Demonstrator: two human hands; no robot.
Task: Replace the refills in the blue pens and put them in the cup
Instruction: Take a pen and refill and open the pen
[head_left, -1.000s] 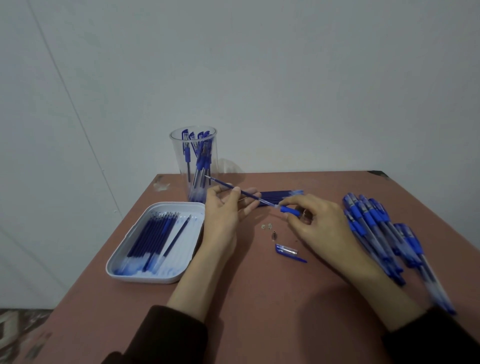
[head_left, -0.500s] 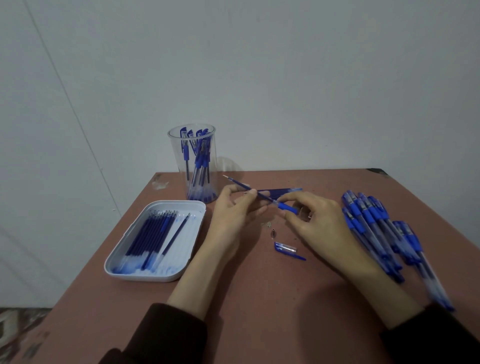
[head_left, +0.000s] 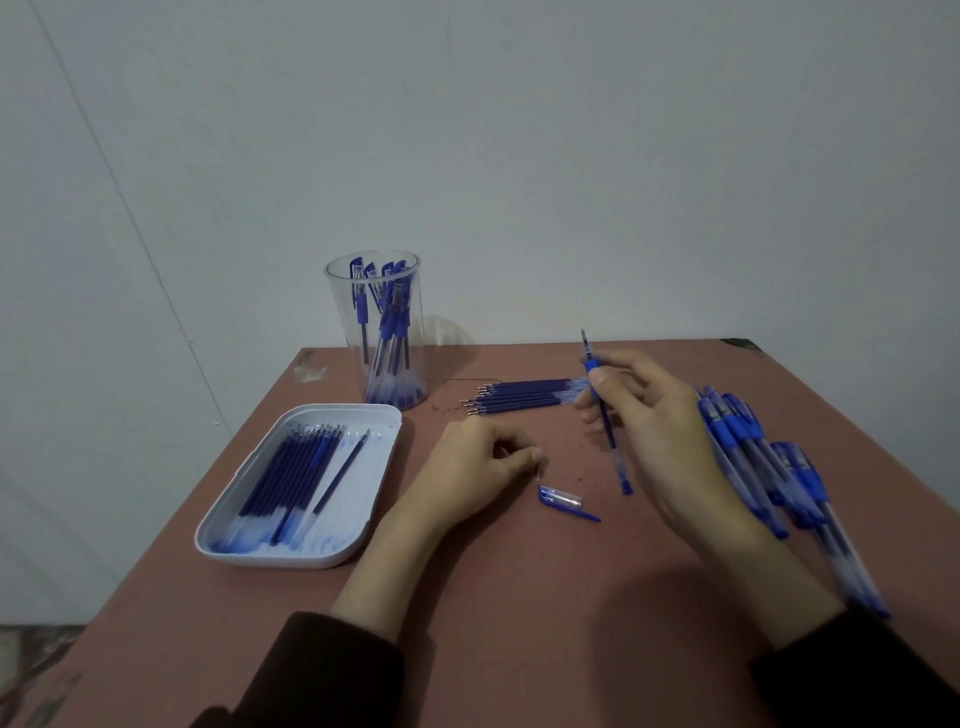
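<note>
Right hand (head_left: 660, 431) pinches the blue pen (head_left: 616, 452), tip pointing away. Its cap (head_left: 561, 500) lies crosswise off to that hand's left, beside the curled left hand (head_left: 467, 467).

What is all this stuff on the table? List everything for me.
table: one, reddish brown, under everything
cup: one, clear, back left
pens in the cup: several, blue, standing
tray: one, white, left side
refills in the tray: many, dark blue
loose refills: several, dark blue, side by side behind the hands
pen pile: many, blue and clear, right side
pen cap: one, blue and clear, between the hands
small part: one, unidentifiable, at the left thumb tip
held pen: one, blue
sleeves: two, dark
left hand: fingers curled, on the table
right hand: grips the held pen
</note>
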